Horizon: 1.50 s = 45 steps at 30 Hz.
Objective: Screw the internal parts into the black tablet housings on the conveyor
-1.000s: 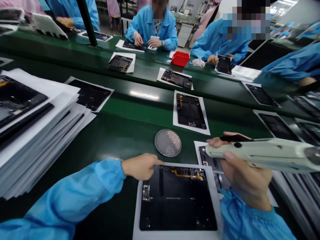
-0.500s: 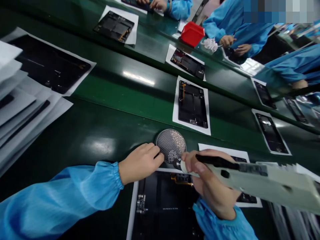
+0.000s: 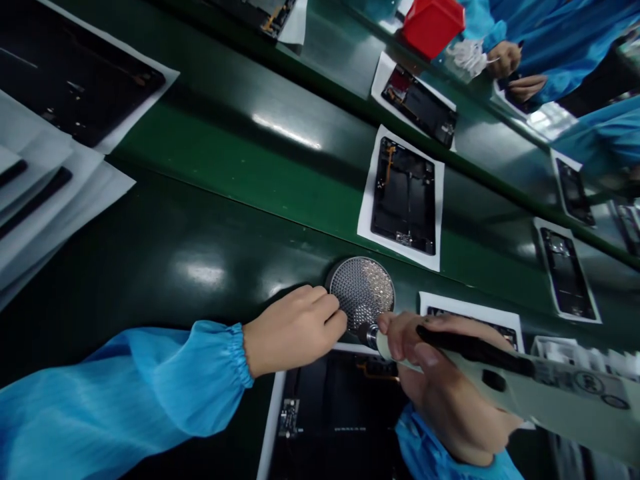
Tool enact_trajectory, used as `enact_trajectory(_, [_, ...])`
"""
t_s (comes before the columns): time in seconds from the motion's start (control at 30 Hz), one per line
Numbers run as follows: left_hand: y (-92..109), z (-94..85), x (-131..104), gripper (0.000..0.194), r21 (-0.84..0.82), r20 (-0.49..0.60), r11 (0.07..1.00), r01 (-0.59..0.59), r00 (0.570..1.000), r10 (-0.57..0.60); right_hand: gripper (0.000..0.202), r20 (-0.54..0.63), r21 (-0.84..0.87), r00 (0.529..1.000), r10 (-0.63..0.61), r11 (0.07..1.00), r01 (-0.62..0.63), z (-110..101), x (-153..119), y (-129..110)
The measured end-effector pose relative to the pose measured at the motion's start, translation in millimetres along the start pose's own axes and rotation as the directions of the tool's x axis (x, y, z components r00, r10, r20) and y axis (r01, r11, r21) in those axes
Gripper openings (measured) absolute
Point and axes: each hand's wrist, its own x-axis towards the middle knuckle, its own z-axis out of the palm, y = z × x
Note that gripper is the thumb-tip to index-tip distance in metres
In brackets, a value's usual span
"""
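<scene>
My right hand (image 3: 445, 387) grips a pale electric screwdriver (image 3: 550, 393), its metal tip touching the near edge of a round perforated screw tray (image 3: 361, 292). My left hand (image 3: 295, 327) rests on the green bench with curled fingers touching the tray's left edge; whether it pinches a screw I cannot tell. Below both hands lies a black tablet back housing (image 3: 340, 420) on a white sheet, partly covered by my right wrist.
More black housings on white sheets ride the green conveyor, one (image 3: 405, 195) just beyond the tray. A stack of sheeted housings (image 3: 35, 193) sits at left. A red bin (image 3: 433, 23) and a co-worker's hands (image 3: 505, 60) are across the belt.
My view has tilted down and nearer. My right hand brought the screwdriver from the right to the screw tray, and my left hand moved from the housing's corner up to the tray's edge.
</scene>
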Motion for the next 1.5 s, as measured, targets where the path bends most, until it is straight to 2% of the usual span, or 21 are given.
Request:
enact_trajectory(0.27, [-0.8,-1.6,2.1,0.020,0.010,0.016,1.000,0.020,1.000,-0.020,0.019,-0.020,-0.019,1.000,0.007,1.000,-0.008,-1.4,-2.4,1.7])
enact_trajectory(0.5, [-2.0,-0.9,2.6,0.023,-0.001,0.002,1.000,0.010,1.000,-0.010,0.022,-0.009,-0.003,1.000,0.004,1.000,-0.004,1.3,-2.5,4.4])
enact_trajectory(0.6, [-2.3,-4.3,2.8,0.022,-0.017,-0.009,0.999,0.029,1.000,-0.029,0.025,-0.004,-0.034,1.000,-0.013,0.999,0.013,-2.2,-2.6,-2.4])
enact_trajectory(0.77, [16.7,-10.9,-2.0,0.028,-0.010,-0.039,1.000,0.025,0.999,-0.025,0.021,-0.144,-0.067,0.990,-0.006,0.998,-0.004,-17.3,-14.2,-24.4])
enact_trajectory(0.9, [43.6,-2.0,-6.3,0.024,0.044,-0.045,0.998,-0.036,0.998,0.038,0.023,-0.119,-0.049,0.991,-0.056,0.998,0.051,-21.5,-27.9,-22.3])
enact_trajectory(1.0, [53.7,9.7,-4.9,0.019,0.084,-0.052,0.996,-0.035,0.998,0.040,0.026,-0.080,-0.037,0.994,-0.070,0.997,0.068,-18.5,-31.5,-13.2])
enact_trajectory(1.13, [51.7,20.0,-0.5,0.018,0.108,-0.012,0.994,-0.014,1.000,0.015,0.025,-0.092,-0.042,0.989,-0.115,0.993,0.112,-16.1,-29.6,-8.6])
enact_trajectory(1.33, [47.8,23.2,0.9,0.021,0.122,0.036,0.992,-0.029,0.999,0.025,0.030,-0.078,-0.017,0.988,-0.136,0.991,0.135,-20.2,-29.9,-9.3])
enact_trajectory(1.5, [48.8,23.5,1.5,0.024,0.134,-0.012,0.986,-0.098,0.995,0.100,0.030,-0.085,-0.004,0.989,-0.123,0.992,0.123,-19.2,-31.1,-10.1])
